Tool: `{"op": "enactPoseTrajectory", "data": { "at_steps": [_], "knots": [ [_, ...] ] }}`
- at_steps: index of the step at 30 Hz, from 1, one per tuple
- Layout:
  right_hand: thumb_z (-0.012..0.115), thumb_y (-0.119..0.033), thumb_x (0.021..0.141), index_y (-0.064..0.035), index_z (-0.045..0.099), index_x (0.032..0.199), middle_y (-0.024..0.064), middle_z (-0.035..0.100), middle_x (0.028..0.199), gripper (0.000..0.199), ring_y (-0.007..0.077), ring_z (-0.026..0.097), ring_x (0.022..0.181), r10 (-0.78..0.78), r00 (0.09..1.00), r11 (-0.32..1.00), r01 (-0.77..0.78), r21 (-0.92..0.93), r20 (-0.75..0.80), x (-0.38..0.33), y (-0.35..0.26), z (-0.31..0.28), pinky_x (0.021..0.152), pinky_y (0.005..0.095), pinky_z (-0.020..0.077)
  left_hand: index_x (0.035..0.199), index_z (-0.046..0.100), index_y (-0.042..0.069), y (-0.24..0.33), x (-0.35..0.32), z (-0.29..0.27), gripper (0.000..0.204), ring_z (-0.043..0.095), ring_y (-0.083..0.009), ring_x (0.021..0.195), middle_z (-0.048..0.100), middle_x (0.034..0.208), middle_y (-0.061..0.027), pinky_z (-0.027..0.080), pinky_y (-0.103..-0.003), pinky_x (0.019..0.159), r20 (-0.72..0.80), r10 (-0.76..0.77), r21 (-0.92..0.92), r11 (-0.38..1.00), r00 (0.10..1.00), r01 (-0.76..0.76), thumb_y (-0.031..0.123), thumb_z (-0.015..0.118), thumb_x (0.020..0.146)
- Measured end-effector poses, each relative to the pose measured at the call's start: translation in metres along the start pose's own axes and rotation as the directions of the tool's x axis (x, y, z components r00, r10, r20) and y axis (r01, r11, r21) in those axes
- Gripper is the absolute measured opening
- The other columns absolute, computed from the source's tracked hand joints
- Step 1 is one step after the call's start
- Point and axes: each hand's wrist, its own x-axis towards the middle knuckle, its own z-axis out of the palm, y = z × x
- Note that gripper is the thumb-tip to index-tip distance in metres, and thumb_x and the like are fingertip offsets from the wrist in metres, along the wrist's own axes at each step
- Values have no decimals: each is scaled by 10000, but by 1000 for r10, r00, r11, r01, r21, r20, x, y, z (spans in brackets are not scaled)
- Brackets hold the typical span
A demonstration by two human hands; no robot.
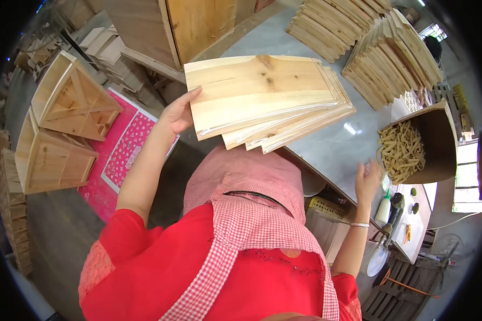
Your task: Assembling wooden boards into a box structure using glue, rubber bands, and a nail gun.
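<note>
Nearest my remote view, the checked apron fronts a red shirt. Beyond it, on the right, I see the right hand just beside a box of wood strips, its fingers loosely bent; I cannot tell whether anything is between them. A white bottle sits on the near side of that hand.

On the left, the left hand pinches a fan of boards, thumb on top, at their left end. The boards lie far and to the left of the right hand, well apart from it; the left hand, already touching, is the nearer. Their long axis runs left to right, the narrower-looking ends pointing right over the table, the near edges staggered. Whether they rest on it, I cannot tell.

Off to the left, two wooden crates stand by a pink sheet. At the far right, upright stacks of similar boards line the table.
</note>
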Motion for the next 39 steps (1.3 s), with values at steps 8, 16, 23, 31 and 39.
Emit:
{"op": "enactPoseTrajectory", "data": {
  "at_steps": [8, 16, 23, 31, 39],
  "knots": [
    [705, -242, 874, 86, 512, 1312, 328, 534, 1334, 580, 469, 519, 1242, -492, 870, 808, 449, 381, 19, 22, -250, -16, 1073, 488, 412, 1334, 446, -122, 59, -42, 71, 551, 560, -350, 1228, 563, 1320, -248, 421, -461, 1101, 372, 118, -257, 966, 921, -21, 172, 590, 891],
    [724, -453, 770, 109, 255, 1498, 383, 219, 1538, 1032, 598, 240, 1393, -453, 703, 873, 473, 115, 548, 53, -413, 62, 998, 750, 337, 1314, 470, -48, 41, -66, 140, 481, 583, -272, 1180, 581, 1276, -150, 494, -407, 992, 330, 306, -418, 896, 893, -152, 124, 604, 886],
    [648, -171, 849, 82, 579, 1261, 261, 671, 1117, 488, 451, 624, 1107, -567, 572, 717, 697, 14, 593, 59, -352, -34, 840, 532, 549, 1408, 435, -62, 42, -96, 129, 540, 535, -371, 1283, 531, 1398, -233, 432, -504, 1096, 383, 404, -511, 842, 831, -174, 115, 535, 908],
    [532, 64, 802, -3, 524, 999, 234, 634, 876, 208, 437, 634, 864, -458, 885, 888, 460, 2, 86, 116, -185, -242, 724, 490, 501, 1321, 487, -82, 60, -119, 137, 499, 662, -373, 1084, 626, 1250, -245, 554, -466, 953, 353, 526, -553, 784, 773, -281, 217, 532, 924],
    [597, 79, 893, -20, 612, 1275, 186, 702, 1079, 394, 297, 706, 965, -355, 732, 934, 293, -202, -582, 110, -114, -315, 837, 356, 537, 1346, 455, -108, 64, -86, 154, 559, 649, -373, 1116, 603, 1281, -269, 555, -480, 951, 428, 526, -501, 815, 734, -291, 231, 542, 911]
  ]
}}
